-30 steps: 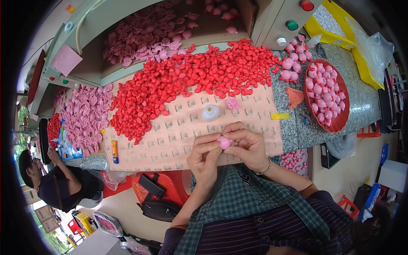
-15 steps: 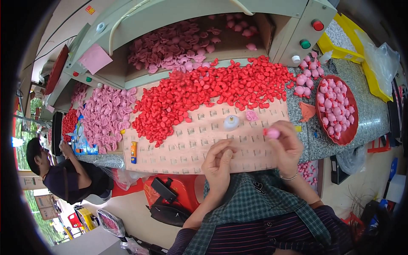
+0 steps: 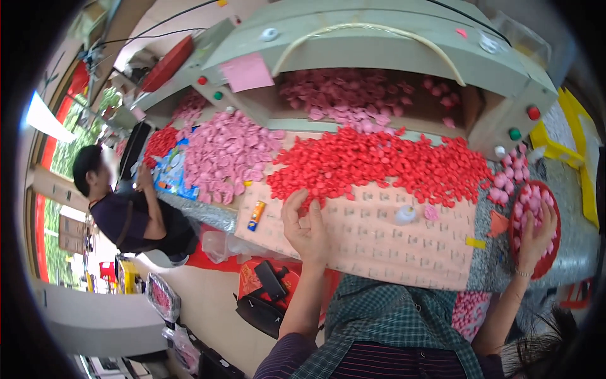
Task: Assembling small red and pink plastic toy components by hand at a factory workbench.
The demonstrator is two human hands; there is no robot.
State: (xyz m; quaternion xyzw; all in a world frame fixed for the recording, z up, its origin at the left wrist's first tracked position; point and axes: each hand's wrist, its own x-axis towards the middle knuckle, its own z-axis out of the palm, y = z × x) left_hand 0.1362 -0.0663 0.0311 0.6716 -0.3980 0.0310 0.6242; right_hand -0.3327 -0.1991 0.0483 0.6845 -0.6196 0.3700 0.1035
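Right hand (image 3: 535, 235) now over red tray (image 3: 519, 203)

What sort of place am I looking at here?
Probably a small workshop or factory bench for sorting or assembling small moulded pieces: a heap of small red pieces on a printed cardboard sheet, pale pink pieces nearby, a grey-green machine housing with buttons, and another person working alongside.

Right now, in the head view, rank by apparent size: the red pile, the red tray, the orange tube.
1. red pile
2. red tray, though it sits near the bent rim, so its look is unsure
3. orange tube
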